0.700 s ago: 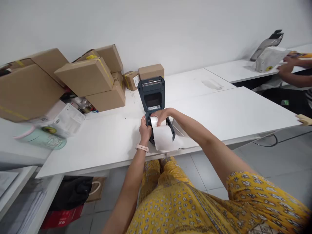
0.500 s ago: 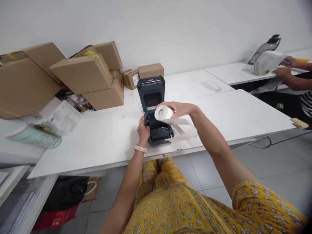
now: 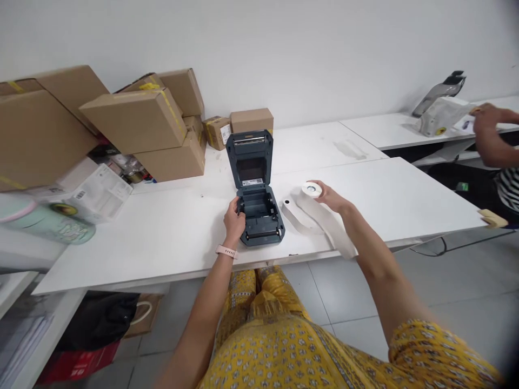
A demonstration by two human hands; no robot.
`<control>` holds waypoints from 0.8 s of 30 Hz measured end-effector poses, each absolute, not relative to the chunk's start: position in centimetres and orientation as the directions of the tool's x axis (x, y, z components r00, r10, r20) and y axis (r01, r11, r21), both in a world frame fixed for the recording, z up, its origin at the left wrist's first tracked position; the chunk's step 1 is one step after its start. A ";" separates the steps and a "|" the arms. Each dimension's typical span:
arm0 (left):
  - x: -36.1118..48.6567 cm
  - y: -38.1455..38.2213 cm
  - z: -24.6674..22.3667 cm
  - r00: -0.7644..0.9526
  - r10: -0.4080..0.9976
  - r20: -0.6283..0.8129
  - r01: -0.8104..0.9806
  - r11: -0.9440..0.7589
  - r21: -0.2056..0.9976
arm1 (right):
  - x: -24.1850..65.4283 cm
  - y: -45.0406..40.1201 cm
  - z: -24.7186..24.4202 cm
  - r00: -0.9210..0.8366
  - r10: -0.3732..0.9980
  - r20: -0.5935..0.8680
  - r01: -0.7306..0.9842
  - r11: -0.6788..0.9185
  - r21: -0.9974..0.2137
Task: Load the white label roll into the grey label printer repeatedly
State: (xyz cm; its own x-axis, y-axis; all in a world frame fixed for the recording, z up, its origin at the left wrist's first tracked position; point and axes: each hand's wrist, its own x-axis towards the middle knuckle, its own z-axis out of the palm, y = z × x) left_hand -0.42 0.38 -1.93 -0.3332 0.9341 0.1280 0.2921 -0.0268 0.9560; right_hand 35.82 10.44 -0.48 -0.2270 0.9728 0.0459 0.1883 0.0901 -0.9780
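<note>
A dark label printer (image 3: 263,224) stands on the white table with its lid (image 3: 249,156) raised and its inner bay showing no roll. My left hand (image 3: 234,220) grips the printer's left side, thumb and fingers curled over the edge near the bay. To the right of the printer, my right hand (image 3: 330,195) is closed round a white label roll (image 3: 311,190). A long paper strip (image 3: 330,224) trails from the roll toward the table's front edge. Another curled paper strip (image 3: 298,219), with a dark round spot at its far end, lies between roll and printer.
Cardboard boxes (image 3: 133,121) are stacked at the back left, beside a white package (image 3: 97,194) and a mint-green bottle (image 3: 60,221). Two small boxes (image 3: 252,120) stand behind the printer. At far right another person's arm (image 3: 492,135) is near a white bag (image 3: 441,116).
My right hand has carried the label roll from above the printer bay rightward and down toward the table, tipping it more upright. My left hand stays on the printer.
</note>
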 end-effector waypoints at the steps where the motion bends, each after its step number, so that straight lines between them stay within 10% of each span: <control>1: -0.4 0.4 -1.9 -0.338 0.933 0.127 0.298 -0.022 0.954 | 35.2 11.2 -1.1 -0.231 0.972 0.039 0.187 0.084 -0.979; 13: -0.6 0.5 -2.0 -0.346 0.929 0.130 0.312 -0.017 0.950 | 28.8 14.2 -0.8 -0.401 0.916 -0.004 0.174 0.072 -0.982; 19: -0.5 0.4 -2.0 -0.347 0.928 0.137 0.303 -0.028 0.953 | 31.9 6.6 5.1 -0.256 0.934 0.249 0.122 0.287 -0.950; 24: -0.6 0.5 -2.1 -0.341 0.930 0.136 0.307 -0.026 0.951 | 30.9 0.2 3.0 -0.338 0.927 0.162 0.429 0.304 -0.851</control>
